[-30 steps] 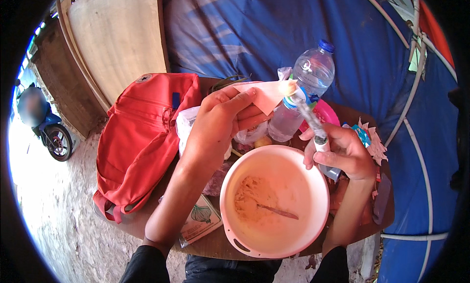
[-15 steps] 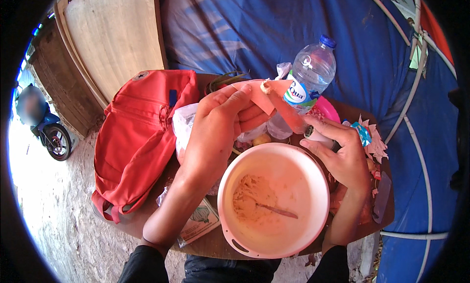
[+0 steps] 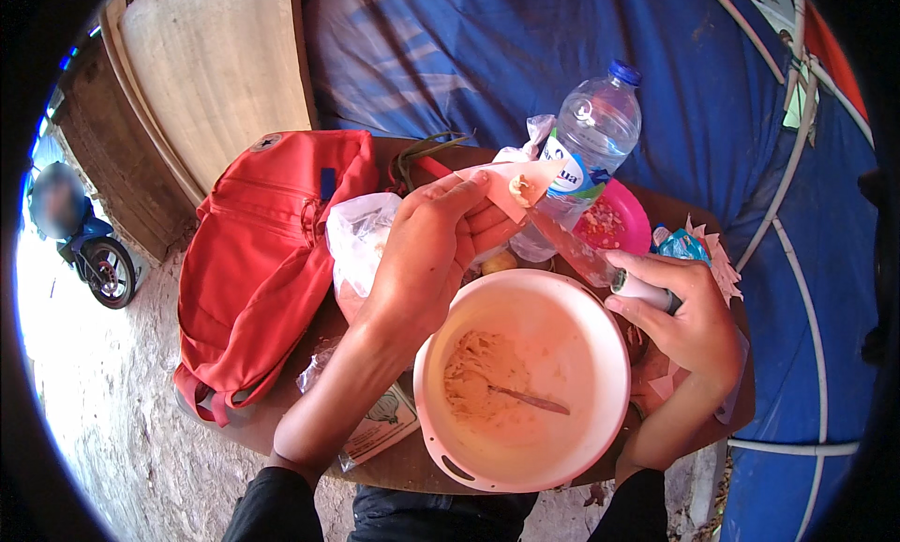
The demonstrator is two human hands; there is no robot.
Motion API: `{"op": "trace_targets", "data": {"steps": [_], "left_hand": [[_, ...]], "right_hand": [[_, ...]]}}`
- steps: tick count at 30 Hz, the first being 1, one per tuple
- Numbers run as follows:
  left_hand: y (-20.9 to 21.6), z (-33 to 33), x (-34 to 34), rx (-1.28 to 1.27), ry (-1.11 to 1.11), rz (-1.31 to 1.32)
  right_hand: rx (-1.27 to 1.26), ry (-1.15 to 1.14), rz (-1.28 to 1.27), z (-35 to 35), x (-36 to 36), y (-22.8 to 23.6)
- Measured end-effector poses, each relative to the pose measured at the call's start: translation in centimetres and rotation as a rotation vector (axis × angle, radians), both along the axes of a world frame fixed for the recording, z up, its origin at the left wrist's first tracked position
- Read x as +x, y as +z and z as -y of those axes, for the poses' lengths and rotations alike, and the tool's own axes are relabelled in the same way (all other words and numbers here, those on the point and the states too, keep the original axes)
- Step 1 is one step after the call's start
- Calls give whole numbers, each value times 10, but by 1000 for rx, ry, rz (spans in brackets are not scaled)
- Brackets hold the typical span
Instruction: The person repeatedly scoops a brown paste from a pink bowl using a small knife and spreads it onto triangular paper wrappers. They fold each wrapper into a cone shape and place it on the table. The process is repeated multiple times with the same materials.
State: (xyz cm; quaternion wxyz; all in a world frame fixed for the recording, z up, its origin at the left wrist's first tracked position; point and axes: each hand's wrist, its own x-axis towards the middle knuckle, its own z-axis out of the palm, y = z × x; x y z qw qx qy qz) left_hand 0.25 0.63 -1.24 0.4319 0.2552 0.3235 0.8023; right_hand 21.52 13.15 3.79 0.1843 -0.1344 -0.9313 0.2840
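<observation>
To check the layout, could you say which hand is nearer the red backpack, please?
Left: the left hand is right of the backpack, the right hand much farther right.

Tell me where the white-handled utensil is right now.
In the head view, the white-handled utensil is right of centre, in the right grip, pointing up-left toward the pink sheet, near the large bowl's upper-right rim.

2 hands, 1 held sheet, 1 knife, 1 white bowl, 1 utensil, 1 pink dish, 1 large bottle, 1 backpack, 1 motorbike.
</observation>
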Motion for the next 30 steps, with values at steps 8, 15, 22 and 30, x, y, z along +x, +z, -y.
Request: {"op": "trace_targets", "data": {"steps": [8,15,22,30], "left_hand": [[-2,1,6,50,2,-32],[4,0,10,31,29,-90],[5,4,11,36,48,-129],[1,0,11,63,110,-112]], "right_hand": [[-197,0,-61,4,-6,5],[62,-9,-245,6,-32,-18],[64,-60,-175,7,-33,-15],[33,-74,-216,5,-30,-14]]}}
